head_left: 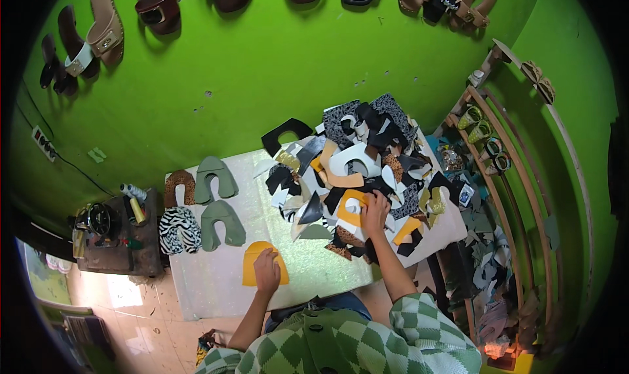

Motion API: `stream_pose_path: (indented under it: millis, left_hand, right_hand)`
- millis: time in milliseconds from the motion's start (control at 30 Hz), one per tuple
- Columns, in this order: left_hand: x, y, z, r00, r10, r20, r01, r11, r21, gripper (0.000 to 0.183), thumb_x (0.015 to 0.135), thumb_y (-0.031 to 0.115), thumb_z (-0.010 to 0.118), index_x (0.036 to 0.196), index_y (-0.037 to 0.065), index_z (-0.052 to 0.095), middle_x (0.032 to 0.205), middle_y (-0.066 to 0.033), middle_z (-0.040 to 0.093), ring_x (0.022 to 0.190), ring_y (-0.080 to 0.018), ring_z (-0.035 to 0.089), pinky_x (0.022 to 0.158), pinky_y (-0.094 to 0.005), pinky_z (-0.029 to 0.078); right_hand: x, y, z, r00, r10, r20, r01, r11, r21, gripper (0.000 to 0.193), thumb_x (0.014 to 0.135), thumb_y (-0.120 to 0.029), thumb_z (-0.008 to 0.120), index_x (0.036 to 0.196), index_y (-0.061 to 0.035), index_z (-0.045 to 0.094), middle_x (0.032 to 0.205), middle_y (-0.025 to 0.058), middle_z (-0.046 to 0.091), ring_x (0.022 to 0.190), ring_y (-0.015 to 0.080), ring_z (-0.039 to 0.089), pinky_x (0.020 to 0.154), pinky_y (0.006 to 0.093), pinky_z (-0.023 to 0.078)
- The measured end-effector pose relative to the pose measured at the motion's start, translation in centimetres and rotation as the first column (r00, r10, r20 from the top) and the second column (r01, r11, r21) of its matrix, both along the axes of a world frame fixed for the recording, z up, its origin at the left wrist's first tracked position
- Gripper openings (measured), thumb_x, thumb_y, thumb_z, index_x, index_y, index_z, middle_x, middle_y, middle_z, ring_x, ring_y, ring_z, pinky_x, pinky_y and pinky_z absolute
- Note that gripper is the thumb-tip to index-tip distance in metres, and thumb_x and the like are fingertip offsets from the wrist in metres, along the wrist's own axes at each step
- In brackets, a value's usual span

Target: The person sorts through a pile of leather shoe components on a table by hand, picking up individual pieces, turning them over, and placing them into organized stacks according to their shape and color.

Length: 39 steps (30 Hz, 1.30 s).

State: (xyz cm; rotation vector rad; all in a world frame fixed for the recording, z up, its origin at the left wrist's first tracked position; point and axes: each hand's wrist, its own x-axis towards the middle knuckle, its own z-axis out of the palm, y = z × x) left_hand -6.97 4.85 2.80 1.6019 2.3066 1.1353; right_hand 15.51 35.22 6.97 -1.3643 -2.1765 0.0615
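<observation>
On the front part of the table, my left hand (266,270) has its fingers closed at a yellow arch-shaped material piece (251,273), which lies on the table top. My right hand (375,215) grips the edge of another yellow piece (344,213) with a cut-out, at the front of the scrap heap (341,164). Left of my left hand lie two green U-shaped pieces (223,224), a brown spotted U-shaped piece (171,189) and a zebra-print piece (179,231). The heap mixes black, white, tan, grey and patterned offcuts.
A white-covered table (196,295) stands against a green wall with sandals (105,33) hung along it. At the left is a small dark stand (108,259) with thread spools (134,192). Wooden racks (517,223) with shoes line the right, with more scraps (488,262) beside them.
</observation>
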Motion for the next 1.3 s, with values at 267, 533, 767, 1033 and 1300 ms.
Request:
stream_pose_path:
  millis: [267,533,767,1033,1300]
  left_hand:
    - [7.1,10.0,-0.4,0.994,-0.037,0.102,0.032,0.998,0.046,0.028,0.081,0.004,0.057,0.109,0.003,0.057,0.116,-0.018,0.058,0.112,-0.0359,0.053,0.097,-0.045,0.038]
    - [12.8,13.1,-0.7,0.964,0.038,0.264,-0.047,0.999,0.026,0.027,0.083,0.004,0.06,0.11,0.0,0.057,0.112,-0.0187,0.059,0.108,-0.0362,0.053,0.094,-0.0425,0.04]
    - [14.9,10.7,-1.8,0.708,0.125,0.695,-0.156,0.988,-0.019,0.058,0.091,0.008,0.063,0.139,0.001,0.032,0.129,-0.0142,0.05,0.122,-0.0221,0.048,0.099,-0.0342,0.04]
    - [13.2,4.5,-3.3,0.572,-0.038,0.819,-0.205,0.96,0.188,0.039,0.09,0.001,0.06,0.127,0.002,0.051,0.121,-0.0103,0.056,0.112,-0.0202,0.055,0.093,-0.0282,0.044]
    - [13.4,-3.4,-1.7,0.71,0.373,0.598,-0.391,0.914,-0.106,0.018,0.089,0.015,0.069,0.095,-0.001,0.062,0.07,-0.0059,0.063,0.06,-0.0141,0.056,0.06,-0.0247,0.045]
  right_hand:
    - [3.2,4.3,-2.9,0.978,0.183,0.102,-0.161,0.967,-0.2,0.032,0.077,-0.01,0.07,0.107,-0.0128,0.061,0.089,0.0031,0.06,0.094,0.0224,0.058,0.091,0.0441,0.033]
    - [4.2,4.3,-3.0,0.927,0.276,0.254,-0.21,0.943,-0.26,0.017,0.079,-0.016,0.068,0.096,-0.0121,0.068,0.081,0.0034,0.06,0.093,0.0233,0.058,0.088,0.0423,0.033]
    - [3.9,-4.0,3.3,0.869,0.441,-0.225,-0.488,0.838,-0.245,0.011,0.085,-0.018,0.064,0.089,-0.0102,0.07,0.085,0.0048,0.068,0.087,0.0218,0.059,0.086,0.0416,0.031]
    - [6.5,-13.4,-0.1,0.763,0.176,-0.622,-0.601,0.548,-0.581,0.018,0.086,-0.011,0.073,0.096,0.0027,0.067,0.089,0.0048,0.069,0.089,0.0082,0.062,0.08,0.0236,0.048]
    - [7.5,-18.2,-3.0,0.718,-0.224,-0.659,-0.594,0.296,-0.748,0.024,0.087,-0.01,0.071,0.106,0.0027,0.063,0.094,0.0067,0.069,0.085,0.0087,0.063,0.075,0.0218,0.048]
